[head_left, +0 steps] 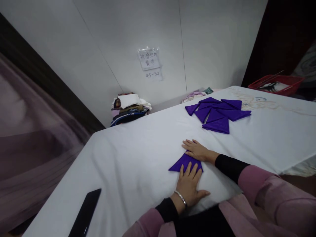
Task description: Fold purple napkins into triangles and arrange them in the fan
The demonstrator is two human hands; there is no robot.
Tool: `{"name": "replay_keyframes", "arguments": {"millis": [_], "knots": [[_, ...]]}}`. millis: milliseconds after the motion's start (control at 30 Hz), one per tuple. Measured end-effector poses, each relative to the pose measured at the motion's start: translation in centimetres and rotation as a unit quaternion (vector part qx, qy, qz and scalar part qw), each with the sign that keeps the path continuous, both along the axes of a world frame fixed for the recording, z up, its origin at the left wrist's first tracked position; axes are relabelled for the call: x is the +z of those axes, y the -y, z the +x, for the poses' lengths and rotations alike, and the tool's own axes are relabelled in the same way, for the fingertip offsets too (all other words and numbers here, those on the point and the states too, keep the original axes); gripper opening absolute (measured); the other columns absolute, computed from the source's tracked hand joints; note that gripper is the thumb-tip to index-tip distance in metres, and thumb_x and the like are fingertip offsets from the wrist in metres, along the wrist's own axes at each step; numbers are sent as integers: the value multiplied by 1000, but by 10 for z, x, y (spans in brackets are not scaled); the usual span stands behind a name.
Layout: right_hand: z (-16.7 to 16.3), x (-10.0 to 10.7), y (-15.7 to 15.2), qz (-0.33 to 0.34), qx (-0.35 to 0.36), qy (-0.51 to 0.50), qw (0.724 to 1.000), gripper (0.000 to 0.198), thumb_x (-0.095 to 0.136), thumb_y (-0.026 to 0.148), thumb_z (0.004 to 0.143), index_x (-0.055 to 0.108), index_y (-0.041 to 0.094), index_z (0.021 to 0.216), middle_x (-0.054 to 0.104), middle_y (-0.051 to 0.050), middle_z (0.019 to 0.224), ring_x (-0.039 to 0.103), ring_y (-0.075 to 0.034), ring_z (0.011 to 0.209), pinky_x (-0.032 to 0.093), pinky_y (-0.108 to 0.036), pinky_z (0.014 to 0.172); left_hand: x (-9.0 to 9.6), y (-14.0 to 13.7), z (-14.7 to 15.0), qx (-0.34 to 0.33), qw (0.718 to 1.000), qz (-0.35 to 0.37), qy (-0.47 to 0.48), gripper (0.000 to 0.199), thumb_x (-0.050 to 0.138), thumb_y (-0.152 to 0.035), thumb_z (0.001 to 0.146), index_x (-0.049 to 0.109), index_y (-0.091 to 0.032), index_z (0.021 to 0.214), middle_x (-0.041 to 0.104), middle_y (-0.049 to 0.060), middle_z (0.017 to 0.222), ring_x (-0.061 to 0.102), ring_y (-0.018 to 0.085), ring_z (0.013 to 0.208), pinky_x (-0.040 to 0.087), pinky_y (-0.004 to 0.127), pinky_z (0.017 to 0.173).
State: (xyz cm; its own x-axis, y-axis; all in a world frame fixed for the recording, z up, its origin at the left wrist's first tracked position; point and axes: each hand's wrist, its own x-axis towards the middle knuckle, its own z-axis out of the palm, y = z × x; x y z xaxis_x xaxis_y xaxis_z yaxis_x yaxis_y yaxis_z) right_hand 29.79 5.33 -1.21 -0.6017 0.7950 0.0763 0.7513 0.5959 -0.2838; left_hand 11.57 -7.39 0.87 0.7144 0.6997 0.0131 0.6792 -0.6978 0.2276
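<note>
A purple cloth napkin (182, 164), folded into a triangle, lies on the white-covered table (138, 158) in front of me. My left hand (189, 186), with a silver bracelet at the wrist, rests its spread fingertips on the napkin's near edge. Stretched out flat, my right hand (196, 150) lies over the top corner and right side of the same napkin. Both palms hide part of the cloth. Neither hand grips anything.
Several folded purple napkins (217, 125) lie in an overlapping pile at the back right. A dark flat object (86, 210) is at the left front. Stacked cloths (129, 110) stand beyond the far edge. A red basket (293, 86) sits at the far right. A handwritten sign (149, 61) hangs on the wall.
</note>
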Motion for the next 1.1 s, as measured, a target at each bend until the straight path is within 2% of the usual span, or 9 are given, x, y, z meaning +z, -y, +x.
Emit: {"name": "replay_keyframes", "arguments": {"millis": [133, 233, 367, 467, 600, 800, 900, 1000, 1100], "knots": [[-1, 0, 2, 3, -4, 1, 1000, 59, 22, 53, 93, 34, 20, 141, 28, -13, 147, 21, -27, 136, 17, -51, 107, 6, 5, -10, -2, 1000, -21, 20, 77, 30, -71, 80, 31, -24, 140, 32, 4, 146, 20, 28, 137, 18, 56, 110], [-1, 1, 3, 7, -2, 4, 1000, 59, 21, 52, 93, 34, 20, 141, 28, -13, 147, 21, -27, 136, 17, -51, 107, 10, -11, -8, 41, 998, -11, 42, 65, 25, -62, 87, 37, -22, 137, 41, 5, 141, 31, 23, 133, 20, 49, 111], [-2, 4, 4, 5, -6, 4, 1000, 59, 19, 52, 93, 36, 19, 140, 28, -12, 147, 20, -27, 136, 17, -50, 107, 3, -46, 2, 143, 989, 32, 33, 73, 25, -62, 87, 29, -13, 141, 24, 11, 149, 18, 27, 138, 15, 52, 111], [-2, 5, 5, 1, -5, 2, 1000, 60, 20, 53, 93, 35, 19, 140, 28, -12, 147, 20, -27, 136, 17, -50, 108, -10, -59, 3, 177, 984, 24, 8, 83, 27, -67, 82, 25, -10, 142, 21, 14, 149, 15, 30, 138, 14, 54, 110], [-1, 4, 4, -3, -5, -7, 1000, 60, 21, 54, 93, 34, 20, 141, 28, -12, 147, 20, -26, 136, 16, -51, 107, -18, -51, -10, 184, 983, 19, -13, 83, 27, -68, 82, 23, -13, 143, 21, 13, 149, 15, 31, 138, 15, 55, 110], [-2, 1, 2, -8, -3, -10, 1000, 60, 20, 54, 93, 33, 21, 141, 27, -12, 148, 19, -26, 137, 14, -50, 108, -17, -22, -55, 187, 980, 14, -68, 82, 24, -65, 84, 17, -10, 144, 13, 11, 151, 9, 27, 139, 12, 49, 112], [-3, 0, 2, -8, -7, -9, 1000, 60, 21, 53, 93, 32, 20, 142, 26, -12, 148, 19, -26, 137, 13, -49, 108, -12, -13, -74, 195, 976, 9, -92, 79, 23, -63, 85, 19, -11, 144, 17, 9, 150, 12, 26, 139, 12, 49, 113], [-3, 0, 1, -8, -4, -14, 1000, 58, 23, 52, 93, 32, 21, 142, 27, -11, 148, 19, -26, 137, 13, -50, 108, 1, -17, -69, 238, 967, 15, -95, 78, 22, -63, 86, 25, -9, 142, 21, 12, 149, 14, 28, 138, 13, 52, 111], [-4, 0, 2, -4, -4, -15, 1000, 57, 25, 51, 93, 32, 21, 141, 28, -11, 148, 19, -26, 137, 13, -50, 107, 13, -33, -36, 226, 971, 52, -57, 83, 24, -66, 83, 21, -8, 143, 13, 13, 151, 9, 29, 139, 10, 52, 112]]}}
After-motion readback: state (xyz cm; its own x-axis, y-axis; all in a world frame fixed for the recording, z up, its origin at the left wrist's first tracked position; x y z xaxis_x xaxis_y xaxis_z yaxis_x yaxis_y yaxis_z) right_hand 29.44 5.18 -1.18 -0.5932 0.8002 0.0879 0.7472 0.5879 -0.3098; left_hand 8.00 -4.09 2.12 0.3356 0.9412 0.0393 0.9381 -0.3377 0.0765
